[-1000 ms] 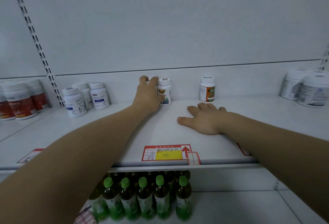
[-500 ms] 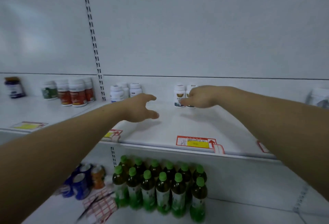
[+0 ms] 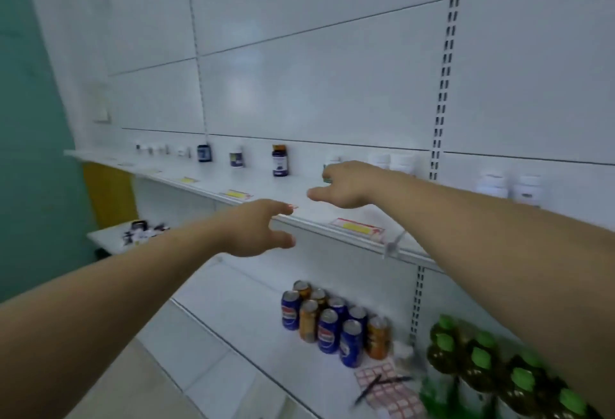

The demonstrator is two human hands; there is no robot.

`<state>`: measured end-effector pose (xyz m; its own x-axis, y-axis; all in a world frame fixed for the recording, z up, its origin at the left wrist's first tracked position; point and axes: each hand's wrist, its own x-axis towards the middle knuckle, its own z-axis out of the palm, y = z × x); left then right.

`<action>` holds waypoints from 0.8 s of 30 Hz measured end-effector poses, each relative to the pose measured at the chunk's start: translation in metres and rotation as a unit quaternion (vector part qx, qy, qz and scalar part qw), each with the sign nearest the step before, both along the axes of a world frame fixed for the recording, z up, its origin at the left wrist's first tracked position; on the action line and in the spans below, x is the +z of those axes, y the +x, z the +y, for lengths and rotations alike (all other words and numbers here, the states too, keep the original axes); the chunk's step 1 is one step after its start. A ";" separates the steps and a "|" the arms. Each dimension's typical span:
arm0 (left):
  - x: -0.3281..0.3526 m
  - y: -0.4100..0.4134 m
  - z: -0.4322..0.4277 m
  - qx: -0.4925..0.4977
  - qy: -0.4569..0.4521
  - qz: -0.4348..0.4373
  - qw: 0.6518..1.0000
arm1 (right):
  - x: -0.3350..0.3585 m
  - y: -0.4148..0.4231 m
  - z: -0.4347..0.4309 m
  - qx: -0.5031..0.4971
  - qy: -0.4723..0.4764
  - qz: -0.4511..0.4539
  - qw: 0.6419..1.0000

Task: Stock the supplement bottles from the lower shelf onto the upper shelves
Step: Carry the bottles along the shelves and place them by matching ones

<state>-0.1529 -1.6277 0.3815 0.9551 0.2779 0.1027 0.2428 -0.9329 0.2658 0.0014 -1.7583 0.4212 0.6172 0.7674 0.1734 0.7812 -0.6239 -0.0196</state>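
Both hands look empty here. The left hand [image 3: 263, 229] hangs in the air just in front of the upper shelf [image 3: 293, 185], at its near edge, fingers spread and relaxed, gripping nothing. The right hand [image 3: 346, 184] is out over that shelf with the thumb sticking out left and the fingers loose. Its fingertips are right at a small white-capped bottle [image 3: 332, 162] that's mostly hidden, so I can't tell if they touch it. The supplement bottles [image 3: 236, 157] stand along the far edge of the shelf, with a dark blue bottle [image 3: 279, 161] left of the hand and white tubs [image 3: 402, 162] to its right. Down on the lower shelf [image 3: 239, 305] sit soda cans [image 3: 329, 322] and blurry green-capped bottles [image 3: 482, 358].
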 end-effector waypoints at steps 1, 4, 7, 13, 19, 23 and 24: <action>-0.006 -0.018 0.026 0.021 -0.005 0.006 1.000 | -0.003 -0.014 0.036 0.027 0.002 0.001 1.000; -0.030 -0.066 0.101 0.079 -0.017 0.026 0.996 | -0.015 -0.058 0.138 0.122 0.024 0.005 0.992; -0.058 -0.099 0.167 0.127 -0.030 0.049 0.990 | -0.038 -0.095 0.230 0.201 0.022 0.017 0.979; -0.115 -0.114 0.286 0.205 -0.045 0.065 0.975 | -0.106 -0.103 0.382 0.256 -0.036 0.043 0.965; -0.155 -0.081 0.415 0.246 -0.051 0.072 0.965 | -0.157 -0.051 0.525 0.236 -0.055 0.100 0.965; -0.172 -0.065 0.499 0.259 -0.104 0.066 0.958 | -0.179 -0.024 0.612 0.212 -0.043 0.142 0.966; -0.175 -0.063 0.521 0.261 -0.106 0.064 0.957 | -0.185 -0.019 0.632 0.205 -0.044 0.149 0.966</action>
<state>-0.2163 -1.1067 0.2061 0.6813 0.7224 -0.1184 0.7048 -0.6037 0.3724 -0.0175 -1.1261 0.2366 0.2713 0.9615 -0.0428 0.9310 -0.2734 -0.2419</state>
